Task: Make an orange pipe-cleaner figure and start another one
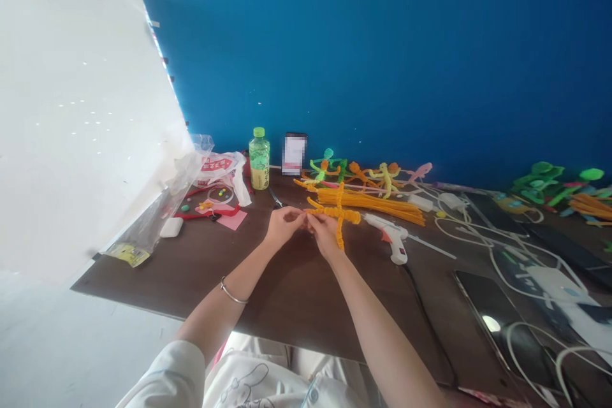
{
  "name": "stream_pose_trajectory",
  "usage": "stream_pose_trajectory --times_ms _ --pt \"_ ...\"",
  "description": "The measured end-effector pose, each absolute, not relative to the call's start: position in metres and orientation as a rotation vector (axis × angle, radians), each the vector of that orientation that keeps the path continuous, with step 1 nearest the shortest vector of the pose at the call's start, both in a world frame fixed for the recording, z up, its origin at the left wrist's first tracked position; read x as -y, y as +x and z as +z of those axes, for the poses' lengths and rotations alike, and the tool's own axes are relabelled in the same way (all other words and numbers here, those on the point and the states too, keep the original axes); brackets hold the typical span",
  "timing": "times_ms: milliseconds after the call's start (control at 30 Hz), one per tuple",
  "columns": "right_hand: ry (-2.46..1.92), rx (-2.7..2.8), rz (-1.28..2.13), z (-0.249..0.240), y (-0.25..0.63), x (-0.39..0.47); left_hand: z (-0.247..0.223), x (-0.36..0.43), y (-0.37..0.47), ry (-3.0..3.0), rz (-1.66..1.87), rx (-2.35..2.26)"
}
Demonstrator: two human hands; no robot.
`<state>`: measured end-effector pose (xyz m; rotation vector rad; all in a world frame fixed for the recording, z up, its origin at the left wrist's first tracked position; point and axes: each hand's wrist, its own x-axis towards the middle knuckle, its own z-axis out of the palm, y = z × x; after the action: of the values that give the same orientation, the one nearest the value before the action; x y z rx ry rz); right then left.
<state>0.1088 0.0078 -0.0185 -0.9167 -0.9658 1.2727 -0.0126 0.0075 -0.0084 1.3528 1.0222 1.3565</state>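
Pinched the thin end of an orange pipe-cleaner figure (pixel 351 217) with the left hand (pixel 285 227), and gripped it just beside there with the right hand (pixel 325 231), fingers closed on it too. Held it low over the brown table (pixel 291 299), near the middle. Already had a fat, wound body and two arms across it. Seemed well along, with perhaps just the thin end left to shape. Could not tell the exact bend under the fingertips.

Had a bundle of straight orange pipe cleaners (pixel 382 205) just behind, not yet used, and a white glue gun (pixel 396 241) to the right, out of hand. Saw a yellow pipe-cleaner figure (pixel 386 180) farther back, maybe all done, near the blue wall (pixel 358 57).
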Motion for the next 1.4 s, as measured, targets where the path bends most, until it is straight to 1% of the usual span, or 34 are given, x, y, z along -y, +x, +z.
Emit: stream_pose_trajectory --times_ms 100,167,233,400,467,533,633,767,967,1033,1133,1233,1333,1400 --pt "-0.915 0.962 1.268 -0.02 0.108 -0.008 -0.009 -0.006 -0.015 1.489 1.382 -1.066" --pt "-0.921 0.971 1.265 -0.02 0.109 -0.008 -0.008 -0.006 -0.014 1.45 1.383 -1.054" --pt "-0.925 0.992 1.266 -0.019 0.111 -0.009 -0.006 -0.006 -0.013 1.245 1.316 -0.972" --pt "-0.875 1.058 1.277 -0.013 0.118 -0.007 0.0 -0.009 -0.012 0.501 1.01 -0.638" --pt "-0.906 1.066 1.223 -0.011 0.119 -0.006 0.003 -0.009 -0.014 0.321 0.931 -0.537" --pt "-1.004 1.07 1.081 -0.01 0.12 -0.006 0.004 -0.009 -0.016 0.233 0.889 -0.477" --pt "-1.063 1.13 0.905 -0.009 0.12 -0.008 0.007 -0.008 -0.019 0.2 0.89 -0.476" --pt "-0.992 1.246 0.912 -0.005 0.121 -0.007 0.012 -0.007 -0.021 0.201 0.913 -0.495" --pt "-1.089 1.34 0.676 0.005 0.124 0.0 0.013 -0.007 -0.024 0.191 0.892 -0.454" --pt "-1.099 1.355 0.701 0.007 0.124 0.001 0.013 -0.008 -0.024 0.193 0.876 -0.459" --pt "-1.135 1.234 0.852 0.005 0.122 0.0 0.012 -0.01 -0.022 0.198 0.879 -0.505" --pt "-1.128 1.105 0.938 0.001 0.122 -0.004 0.01 -0.012 -0.017 0.26 0.933 -0.638" --pt "-1.134 1.079 0.904 -0.003 0.122 -0.006 0.006 -0.014 -0.014 0.366 1.009 -0.763" --pt "-1.156 1.109 0.841 -0.006 0.122 -0.005 0.001 -0.014 -0.014 0.469 1.053 -0.758"
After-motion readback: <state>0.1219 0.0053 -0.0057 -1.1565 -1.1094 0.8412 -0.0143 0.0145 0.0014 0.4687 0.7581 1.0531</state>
